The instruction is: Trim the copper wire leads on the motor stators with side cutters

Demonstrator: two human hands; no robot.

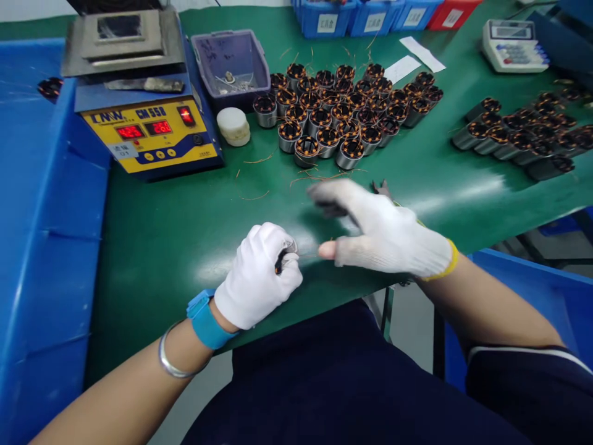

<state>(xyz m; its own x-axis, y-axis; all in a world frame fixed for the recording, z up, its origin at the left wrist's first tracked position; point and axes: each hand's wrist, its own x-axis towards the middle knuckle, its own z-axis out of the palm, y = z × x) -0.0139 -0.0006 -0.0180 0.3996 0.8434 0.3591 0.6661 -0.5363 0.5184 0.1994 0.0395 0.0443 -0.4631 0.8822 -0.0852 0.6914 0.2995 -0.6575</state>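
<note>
My left hand (262, 275), in a white glove, is closed around a small motor stator (279, 261) with dark insulation and copper windings. Most of that stator is hidden by the fingers. To its right, my right hand (375, 228) hovers with thumb and fingers apart; the fingers are blurred and the thumb tip is bare. A thin wire (308, 254) stretches from the stator toward that thumb, and I cannot make out whether it touches. Partly covered by the right hand lies a dark-tipped tool (382, 188). Ahead stand many more stators (351, 153), upright in a cluster with copper ends on top.
At the left stands a yellow-and-blue soldering unit (152, 133) beside a blue bin (41, 247). Behind are a purple tray (231, 62), a round white container (234, 127) and labelled blue boxes (327, 18). More stators (514, 139) and a calculator (514, 46) are at right. Wire scraps (254, 198) litter the green table.
</note>
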